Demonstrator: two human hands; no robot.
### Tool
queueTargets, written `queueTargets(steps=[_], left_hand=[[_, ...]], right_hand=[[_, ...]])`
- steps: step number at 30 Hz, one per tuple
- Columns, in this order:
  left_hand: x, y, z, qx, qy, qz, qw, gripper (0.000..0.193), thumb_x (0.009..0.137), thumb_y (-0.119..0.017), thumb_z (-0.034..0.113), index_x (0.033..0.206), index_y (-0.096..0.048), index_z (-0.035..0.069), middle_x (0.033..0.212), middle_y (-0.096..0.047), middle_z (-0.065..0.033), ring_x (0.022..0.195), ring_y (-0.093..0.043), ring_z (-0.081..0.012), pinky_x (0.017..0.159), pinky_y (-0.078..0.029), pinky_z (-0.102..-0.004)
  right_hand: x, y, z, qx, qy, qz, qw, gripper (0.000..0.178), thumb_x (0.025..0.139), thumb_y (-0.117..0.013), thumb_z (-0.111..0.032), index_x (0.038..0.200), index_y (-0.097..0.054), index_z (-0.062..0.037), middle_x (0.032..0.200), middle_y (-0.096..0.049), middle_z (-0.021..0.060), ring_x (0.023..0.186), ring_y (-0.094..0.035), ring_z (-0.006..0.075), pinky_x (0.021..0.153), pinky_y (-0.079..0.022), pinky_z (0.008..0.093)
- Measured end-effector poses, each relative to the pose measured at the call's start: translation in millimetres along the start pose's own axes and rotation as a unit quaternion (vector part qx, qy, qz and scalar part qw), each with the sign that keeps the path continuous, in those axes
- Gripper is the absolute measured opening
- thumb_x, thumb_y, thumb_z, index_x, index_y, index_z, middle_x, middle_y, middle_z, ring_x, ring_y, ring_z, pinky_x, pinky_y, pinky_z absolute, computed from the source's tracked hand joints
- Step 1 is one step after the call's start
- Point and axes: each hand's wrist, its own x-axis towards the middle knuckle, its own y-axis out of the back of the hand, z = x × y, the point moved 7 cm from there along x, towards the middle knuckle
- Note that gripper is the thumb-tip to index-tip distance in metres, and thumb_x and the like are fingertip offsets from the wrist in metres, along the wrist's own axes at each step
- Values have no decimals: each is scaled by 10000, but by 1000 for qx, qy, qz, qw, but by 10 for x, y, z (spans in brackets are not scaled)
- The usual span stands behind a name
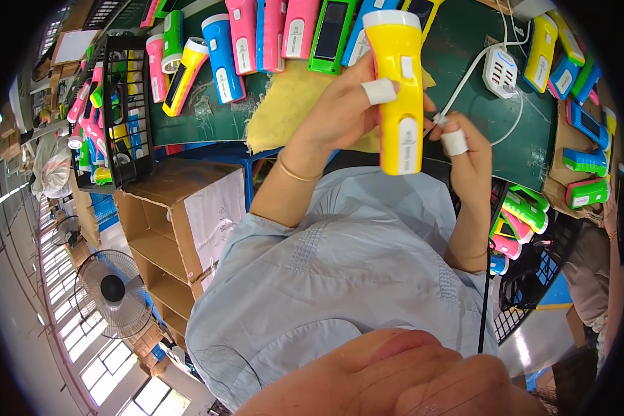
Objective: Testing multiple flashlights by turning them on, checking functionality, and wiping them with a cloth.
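A yellow flashlight (402, 104) with a white lens rim stands upright in front of me, lens end up. My left hand (340, 104) is closed around it, the bandaged thumb lying beside its white switch. Close to the flashlight's right side, my right hand (470, 156) pinches the end of a white charging cable (457, 93) between thumb and finger; white tape wraps that thumb too. Whether the plug touches the flashlight I cannot tell. Behind my hands a yellow cloth (284, 107) lies on the green tabletop (187, 125).
Several flashlights, among them a blue one (223, 59), line the table's far side. A white multi-port charger (500, 71) sits at the right with cables. Black crates (128, 118) of flashlights flank me. A cardboard shelf box (180, 184) and a fan (112, 288) are at left.
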Motion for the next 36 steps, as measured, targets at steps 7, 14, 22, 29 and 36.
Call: queueTargets(steps=[7, 14, 22, 29, 36], left_hand=[[0, 102, 154, 351, -73, 158, 920, 565, 702, -722, 166, 1130, -391, 5, 979, -543, -96, 854, -576, -178, 739, -481, -286], [4, 97, 183, 400, -97, 164, 896, 525, 659, -701, 144, 1070, -423, -24, 921, -502, -124, 786, -545, -211, 688, -465, -322], [1, -44, 222, 492, -151, 193, 835, 562, 662, -727, 162, 1082, -407, -32, 929, -520, -150, 800, -561, -250, 692, -465, -334], [38, 27, 69, 398, -75, 192, 894, 541, 680, -708, 161, 1090, -407, -23, 928, -518, -144, 797, -556, -234, 684, -461, -335], [-10, -83, 132, 469, -158, 194, 847, 515, 691, -665, 49, 1120, -386, -17, 915, -524, -89, 808, -538, -158, 690, -458, -288]], right_hand=[[281, -67, -513, 33, 97, -7, 995, 187, 877, -539, -146, 795, -571, 19, 637, -497, -7, 586, -414, 44, 511, -321, 198], [407, -175, -578, -153, 86, 8, 984, 156, 833, -570, -120, 826, -603, 32, 599, -490, 56, 516, -411, 100, 476, -344, 242], [329, -262, -749, -370, 165, 114, 907, 197, 813, -600, -148, 729, -520, 11, 628, -505, 110, 520, -485, 272, 475, -377, 339], [342, -169, -632, -250, 163, 120, 947, 214, 855, -573, -144, 723, -488, 2, 616, -449, 126, 509, -428, 284, 474, -355, 339], [352, -186, -572, -277, 150, 94, 945, 222, 855, -578, -163, 726, -468, -20, 564, -448, 124, 472, -437, 286, 442, -349, 349]])
